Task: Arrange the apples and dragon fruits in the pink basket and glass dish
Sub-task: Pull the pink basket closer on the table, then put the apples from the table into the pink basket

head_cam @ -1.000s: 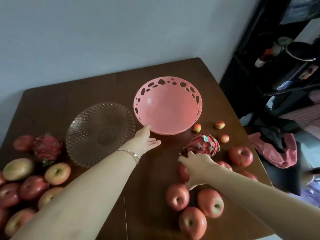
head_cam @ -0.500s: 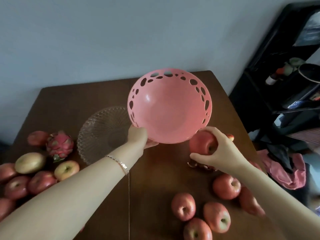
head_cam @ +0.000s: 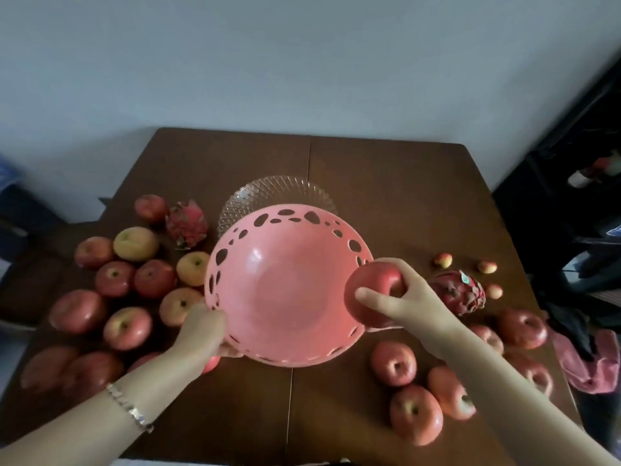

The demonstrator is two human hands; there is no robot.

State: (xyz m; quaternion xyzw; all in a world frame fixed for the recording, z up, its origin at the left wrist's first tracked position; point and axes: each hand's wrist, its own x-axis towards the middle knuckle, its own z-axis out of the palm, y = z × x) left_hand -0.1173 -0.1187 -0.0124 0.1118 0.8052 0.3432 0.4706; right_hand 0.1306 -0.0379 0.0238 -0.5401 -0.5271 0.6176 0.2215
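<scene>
My left hand (head_cam: 203,327) grips the near-left rim of the pink basket (head_cam: 285,290), which is tilted toward me and has nothing in it. My right hand (head_cam: 408,302) holds a red apple (head_cam: 371,285) at the basket's right rim. The glass dish (head_cam: 275,196) lies behind the basket, partly hidden by it. One dragon fruit (head_cam: 186,223) sits left of the dish, another dragon fruit (head_cam: 458,290) with a green sticker lies right of my right hand. Several apples (head_cam: 124,327) cluster on the left and several more apples (head_cam: 415,413) on the right.
The brown wooden table (head_cam: 386,183) stands against a pale wall. Three small reddish fruits (head_cam: 443,260) lie at the right back. A pink cloth (head_cam: 591,364) and dark clutter sit past the table's right edge.
The basket has been pulled toward me and in front of the glass dish. My right hand picked an apple up off the table and brought it to the basket's right rim.
</scene>
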